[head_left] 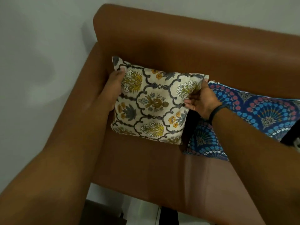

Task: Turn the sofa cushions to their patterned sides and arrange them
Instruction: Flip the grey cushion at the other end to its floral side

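A cream cushion (152, 103) with a yellow, grey and white flower pattern leans against the backrest at the left end of the brown sofa (178, 46), patterned side facing me. My left hand (113, 85) grips its upper left edge. My right hand (201, 99) grips its upper right edge. A blue cushion (259, 109) with pink and blue flower motifs lies right beside it, pattern up, partly under my right forearm.
The sofa's left armrest (90, 78) runs just outside my left hand. A pale wall (40, 46) stands behind and to the left. The seat front (162, 172) lies below the cushions. A dark object (290, 135) shows at the right edge.
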